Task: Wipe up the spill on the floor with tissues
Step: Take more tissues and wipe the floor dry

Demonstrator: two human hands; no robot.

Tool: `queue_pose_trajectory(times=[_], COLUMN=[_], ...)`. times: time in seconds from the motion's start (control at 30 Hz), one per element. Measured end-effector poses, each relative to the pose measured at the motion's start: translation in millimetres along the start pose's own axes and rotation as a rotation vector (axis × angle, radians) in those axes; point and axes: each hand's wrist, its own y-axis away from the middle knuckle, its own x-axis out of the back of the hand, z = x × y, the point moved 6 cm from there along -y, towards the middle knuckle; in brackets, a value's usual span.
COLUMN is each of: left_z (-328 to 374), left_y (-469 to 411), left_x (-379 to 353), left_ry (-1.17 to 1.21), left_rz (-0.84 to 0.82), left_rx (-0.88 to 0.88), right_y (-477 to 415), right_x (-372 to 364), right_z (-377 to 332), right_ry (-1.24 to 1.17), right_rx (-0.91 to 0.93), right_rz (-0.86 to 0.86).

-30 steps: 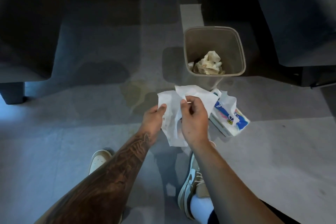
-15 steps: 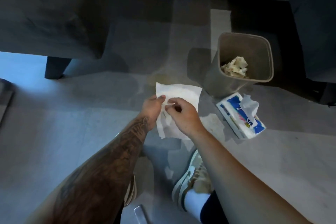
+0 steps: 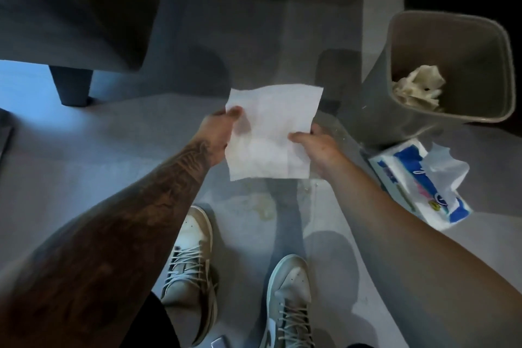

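A white tissue (image 3: 271, 133) is spread flat in the air above the grey floor, held by both hands. My left hand (image 3: 219, 133) pinches its left edge. My right hand (image 3: 317, 147) grips its lower right edge. Below the tissue, a pale yellowish spill (image 3: 261, 206) lies on the floor just ahead of my two shoes. A blue and white tissue pack (image 3: 418, 183) lies on the floor at the right, with one tissue sticking out of its top.
A grey bin (image 3: 452, 22) with crumpled used tissues (image 3: 418, 87) inside stands at the upper right. A dark sofa with a leg (image 3: 72, 85) fills the upper left. My shoes (image 3: 192, 263) stand near the bottom middle.
The tissue has been unfolded from a crumpled shape into a flat sheet, and my hands have moved apart to its sides. The view has tilted down, so my shoes and the spill show.
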Motion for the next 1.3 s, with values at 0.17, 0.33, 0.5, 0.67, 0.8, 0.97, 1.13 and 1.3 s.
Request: queue_pose_trajectory(times=[0.17,0.33,0.5,0.67,0.8,0.97,1.13,1.3], left_z=[7,-6,-24,-53,-63,-58,-77,-100], left_y=[-56,-92,-110,-131,-136,-129,-116,-98], left_x=[4,5,-7,-18,-17,-15,-17,-16], left_ry=[-0.377,-0.595,-1.182,-1.461,-1.572,-1.653,-1.744,-1.806], left_rz=[0.166,0.280,0.171,-0.113,-0.199,-0.227,-0.230,-0.259], left_rx=[-0.170,-0.249,-0.471,-0.338,-0.266,-0.241,-0.235,-0.241], right_y=[-55,-94,-120,-117,-104,-108,-98,-81], right_x=[-16,-35,-45,-47,-72,-93,-83,-75], right_z=[-21,-22,-7,-9,-22,10,45,62], right_ry=[0.141,0.348,0.445,0.631,1.233,1.458,1.542,1.550], right_rx=[0.150,0.213,0.142,0.214,0.564,0.480,0.384,0.340], right_rz=[0.143,0.184,0.198,0.194,0.172,-0.168,-0.207,-0.231])
